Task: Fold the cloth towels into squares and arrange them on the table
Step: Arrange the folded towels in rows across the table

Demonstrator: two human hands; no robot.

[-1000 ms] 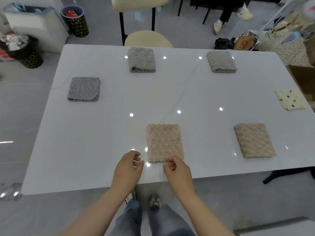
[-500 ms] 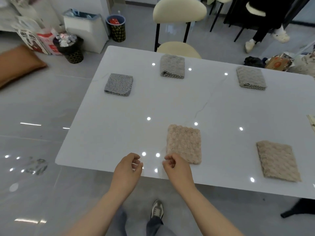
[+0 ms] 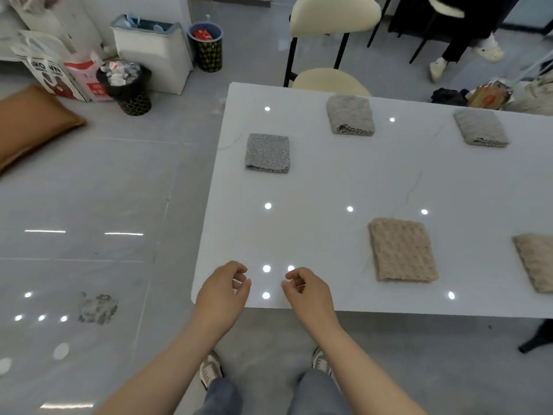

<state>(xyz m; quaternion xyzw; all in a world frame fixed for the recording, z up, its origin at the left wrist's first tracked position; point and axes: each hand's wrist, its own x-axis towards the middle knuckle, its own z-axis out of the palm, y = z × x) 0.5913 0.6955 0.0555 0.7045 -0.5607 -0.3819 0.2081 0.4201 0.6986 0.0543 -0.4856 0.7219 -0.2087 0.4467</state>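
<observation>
Left hand (image 3: pixel 223 295): loosely curled and holding nothing, it hovers over the near left corner of the white table (image 3: pixel 299 187).
Right hand (image 3: pixel 308 295): also loosely curled and empty, just beside my left hand. A second ago it was at the near edge of the beige towel; now it's off the towel and well to its left.
Beige towel (image 3: pixel 402 250): folded square, flat near the front edge, right where I left it.
Second beige towel (image 3: pixel 535 262): folded, further right, cut off by the frame edge.
Speckled grey towel (image 3: pixel 267 152): folded, on the left side of the table.
Grey textured towels: two of them along the far edge, one by the cream chair (image 3: pixel 332 19) at (image 3: pixel 350 115), the other to its right (image 3: pixel 480 127).
View: I've turned my head left, so more floor shows now, with an orange cushion (image 3: pixel 30 121) and two patterned waste bins (image 3: pixel 131 88) (image 3: pixel 206 44).
Feet: my sneakers (image 3: pixel 211 369) are on the grey floor below the table edge.
</observation>
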